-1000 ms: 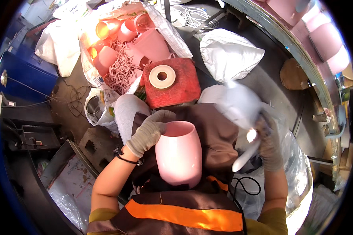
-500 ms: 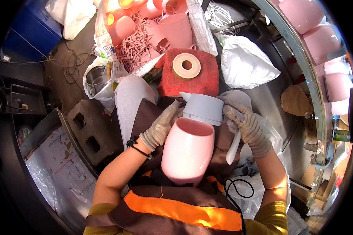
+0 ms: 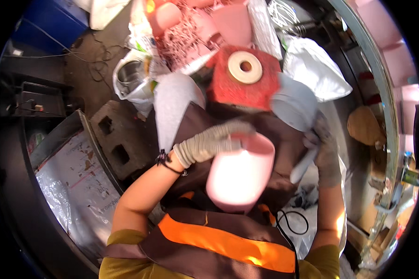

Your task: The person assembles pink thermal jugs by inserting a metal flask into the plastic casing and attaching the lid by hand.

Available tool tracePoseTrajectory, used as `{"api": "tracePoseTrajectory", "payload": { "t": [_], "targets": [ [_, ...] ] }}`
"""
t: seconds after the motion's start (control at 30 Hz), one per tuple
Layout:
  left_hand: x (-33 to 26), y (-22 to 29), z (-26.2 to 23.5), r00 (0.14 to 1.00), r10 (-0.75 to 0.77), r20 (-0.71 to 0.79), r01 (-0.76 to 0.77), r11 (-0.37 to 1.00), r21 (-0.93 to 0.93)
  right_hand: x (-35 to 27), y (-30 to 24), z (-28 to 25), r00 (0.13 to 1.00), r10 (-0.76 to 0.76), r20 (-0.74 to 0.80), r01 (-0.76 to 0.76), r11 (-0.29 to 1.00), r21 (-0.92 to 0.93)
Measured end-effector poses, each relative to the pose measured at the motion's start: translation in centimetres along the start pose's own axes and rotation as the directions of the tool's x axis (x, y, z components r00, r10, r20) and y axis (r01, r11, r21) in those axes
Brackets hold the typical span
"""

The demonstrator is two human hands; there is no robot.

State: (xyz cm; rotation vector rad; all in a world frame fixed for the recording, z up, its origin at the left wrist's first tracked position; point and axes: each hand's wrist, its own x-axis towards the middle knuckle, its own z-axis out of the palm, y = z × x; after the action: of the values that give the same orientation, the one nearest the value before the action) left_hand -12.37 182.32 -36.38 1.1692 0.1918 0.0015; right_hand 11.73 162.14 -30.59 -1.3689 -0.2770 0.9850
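A glossy pink barrel-shaped vessel (image 3: 239, 179) with an open top stands in my lap, tilted a little. My left hand (image 3: 214, 142), in a grey knit glove, is at its rim, with stretched fingers reaching over the opening; the fingertips are blurred. My gloved right hand (image 3: 323, 144) grips a grey spouted jug top (image 3: 295, 102) and holds it up to the right, apart from the vessel. A pale grey handle (image 3: 304, 166) hangs below that hand. Motion smears the jug top, and the right fingers are partly hidden.
Ahead of my knees a roll of cream tape (image 3: 245, 67) lies on a red cloth-covered block (image 3: 239, 93). Behind it is a sack of pink vessels (image 3: 232, 25). Concrete block (image 3: 121, 139) at left; white bag (image 3: 312, 67) and a rack with pink vessels (image 3: 379, 23) at right.
My right hand has lifted the grey jug top away from above the vessel, to the right and farther off. My left hand has moved over the vessel's rim. The view has shifted slightly.
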Motion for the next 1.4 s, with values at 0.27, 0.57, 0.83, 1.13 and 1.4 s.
{"api": "tracePoseTrajectory", "payload": {
  "t": [0.27, 0.57, 0.83, 1.13, 1.4],
  "targets": [
    [-1.4, 2.9, -3.3, 0.933, -0.286, -0.218, 0.303, 0.952, 0.048, -1.9, 0.9, -5.8, 0.997, 0.071, 0.033, -0.078, 0.883, 0.462],
    [0.6, 0.8, -0.4, 0.995, -0.039, -0.091, 0.034, 0.998, -0.05, -1.9, -0.2, 0.6, 0.998, -0.047, 0.051, 0.039, 0.987, 0.156],
    [2.2, 0.7, 4.2, 0.999, 0.021, 0.04, 0.007, 0.802, -0.597, -4.5, -4.0, 4.7, 0.992, 0.114, 0.053, -0.118, 0.989, 0.084],
    [3.0, 0.7, 4.5, 0.999, -0.033, 0.041, 0.051, 0.785, -0.618, -3.2, -4.9, 5.0, 0.984, 0.14, 0.107, -0.089, 0.92, -0.381],
    [0.5, 3.2, 0.5, 0.982, -0.181, 0.047, 0.185, 0.976, -0.112, -0.8, -3.7, 3.0, 0.977, 0.141, 0.16, -0.152, 0.987, 0.059]
  ]
}}
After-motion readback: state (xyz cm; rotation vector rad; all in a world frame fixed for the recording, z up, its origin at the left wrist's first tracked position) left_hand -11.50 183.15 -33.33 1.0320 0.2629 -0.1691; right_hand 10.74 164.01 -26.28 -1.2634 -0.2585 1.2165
